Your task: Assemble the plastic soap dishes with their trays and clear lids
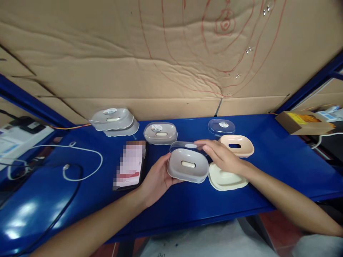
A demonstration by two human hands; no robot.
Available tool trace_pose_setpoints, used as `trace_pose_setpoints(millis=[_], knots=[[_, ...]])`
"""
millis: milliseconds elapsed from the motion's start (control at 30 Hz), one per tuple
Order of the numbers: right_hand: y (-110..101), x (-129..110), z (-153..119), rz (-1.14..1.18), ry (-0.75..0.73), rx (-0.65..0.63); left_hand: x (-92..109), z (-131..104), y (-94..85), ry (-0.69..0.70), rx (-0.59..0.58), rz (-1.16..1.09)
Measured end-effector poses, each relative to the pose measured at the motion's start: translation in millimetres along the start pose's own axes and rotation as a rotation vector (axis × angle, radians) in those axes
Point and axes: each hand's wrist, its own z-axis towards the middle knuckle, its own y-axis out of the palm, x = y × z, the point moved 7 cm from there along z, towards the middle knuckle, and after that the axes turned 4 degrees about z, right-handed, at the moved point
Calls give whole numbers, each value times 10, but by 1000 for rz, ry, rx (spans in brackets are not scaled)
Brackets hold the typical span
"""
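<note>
My left hand (158, 175) grips a grey oval soap dish (175, 166) by its left side, thumb at the rim and fingers underneath. A cream-coloured insert shows in the slot in its middle. Just behind its back rim is a clear plastic lid (178, 145) with a white round sticker. The fingers of my right hand (223, 155) are at the lid's right end; its thumb is hidden. Under that hand lies a cream soap dish part (227, 182). A peach soap dish (243, 145) with an open slot sits beyond the right wrist.
Lidded grey soap dishes (160, 132) stand at the back, with a stack (115, 121) farther left. Another clear lid (214, 127) lies behind the peach dish. A phone (130, 164) and white cable (100, 167) lie left. A cardboard box (288, 123) stands right; cardboard (107, 71) walls the back.
</note>
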Motion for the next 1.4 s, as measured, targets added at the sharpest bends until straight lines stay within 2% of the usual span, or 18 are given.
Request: trace_pose_setpoints(millis=[133, 200, 367, 500, 633, 800, 900, 1000, 1133, 1233, 1400], knots=[[48, -272, -134, -248, -286, 35, -2, -24, 6, 2, -12, -31], [24, -340, -195, -313, -382, 62, -1, -28, -6, 4, -9, -54], [-61, -416, -279, -393, -485, 83, 8, -8, -54, -5, 15, -106], [11, -471, -276, -362, -521, 5, 35, -1, -15, 16, -34, -74], [65, -477, -248, -249, -482, -58, 62, -11, 39, 87, -101, 5], [40, -412, -256, -143, -400, -35, 72, -35, 3, 142, -76, 59], [-6, -264, -244, -128, -229, 50, 134, -73, 21, 207, -93, 55], [-37, -117, -238, 2, -34, 102, 194, -122, 58, 267, -136, 42], [73, -1, -235, 404, 189, -23, 205, -169, 97, 278, -196, 52], [125, 14, -235, 631, 229, -80, 202, -185, 109, 273, -193, 82], [150, 69, -239, 656, 239, -85, 212, -174, 110, 278, -142, 112]])
